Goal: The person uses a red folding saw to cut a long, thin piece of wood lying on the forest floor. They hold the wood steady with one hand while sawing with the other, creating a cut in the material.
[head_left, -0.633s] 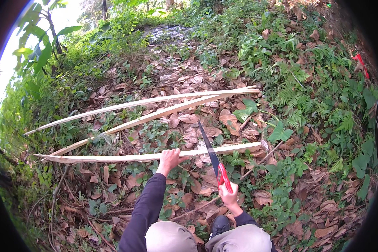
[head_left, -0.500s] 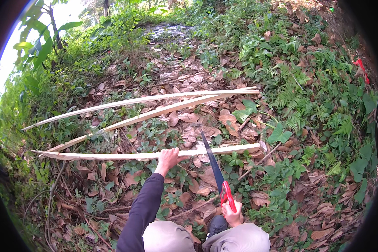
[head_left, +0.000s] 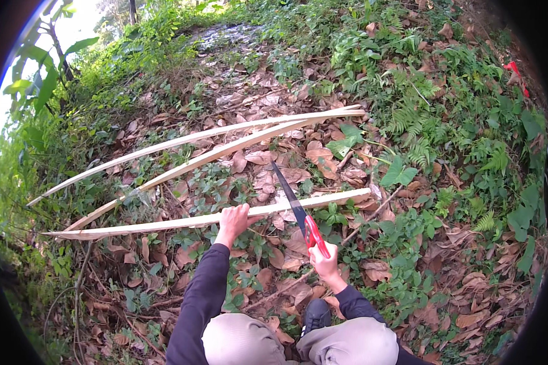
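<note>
Split wood strip (head_left: 164, 224): lies on leaf litter (head_left: 286, 176), long axis running left-right, thin tip pointing left, blunt end at right; left hand (head_left: 232, 220) closed over it near mid-length, fingers curled on top. Saw (head_left: 298, 213): red handle gripped tight in right hand (head_left: 324, 263), dark blade pointing up and left, crossing over the strip just right of the left hand. Also: 2 more strips (head_left: 225, 143) further up, roughly parallel, well apart from the hands; ferns (head_left: 420, 140) at right, shoe (head_left: 315, 313) and knees at bottom.

Pale bare wooden slat (head_left: 164, 224), glossy red plastic saw handle (head_left: 315, 234)
</note>
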`<state>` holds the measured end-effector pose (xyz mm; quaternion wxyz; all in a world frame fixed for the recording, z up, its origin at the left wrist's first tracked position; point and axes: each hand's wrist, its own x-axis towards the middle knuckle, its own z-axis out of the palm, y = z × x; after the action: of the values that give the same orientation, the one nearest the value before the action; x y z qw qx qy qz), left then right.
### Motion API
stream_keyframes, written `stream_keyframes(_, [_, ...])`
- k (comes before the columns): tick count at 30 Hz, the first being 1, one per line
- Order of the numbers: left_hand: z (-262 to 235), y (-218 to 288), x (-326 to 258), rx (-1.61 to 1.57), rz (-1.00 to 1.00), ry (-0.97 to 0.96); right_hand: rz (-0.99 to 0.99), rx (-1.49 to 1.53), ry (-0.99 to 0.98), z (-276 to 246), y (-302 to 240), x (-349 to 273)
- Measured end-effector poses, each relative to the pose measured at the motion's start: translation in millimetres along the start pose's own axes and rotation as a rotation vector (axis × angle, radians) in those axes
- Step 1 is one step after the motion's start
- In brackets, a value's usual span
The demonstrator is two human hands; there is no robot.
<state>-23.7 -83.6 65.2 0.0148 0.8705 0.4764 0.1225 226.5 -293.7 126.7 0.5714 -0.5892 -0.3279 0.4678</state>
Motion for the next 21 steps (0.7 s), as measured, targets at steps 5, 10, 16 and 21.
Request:
stream_keyframes(5, [-4.4,0.6,8.8,-0.013,-0.018,-0.065,-0.026,-0.040,0.056,-21.6,2.1,-80.1])
stream_keyframes(10, [-2.2,5.8,-2.2,0.018,0.022,0.045,-0.038,0.009,0.031,-21.0,12.0,-50.4])
stream_keyframes(16, [-5.6,8.5,-4.9,0.020,0.028,0.045,-0.242,-0.178,0.093,26.5,47.2,79.7])
stream_keyframes(21, [-0.5,1.6,-2.0,0.004,-0.005,-0.005,-0.218,-0.185,0.034,17.0,42.5,44.4])
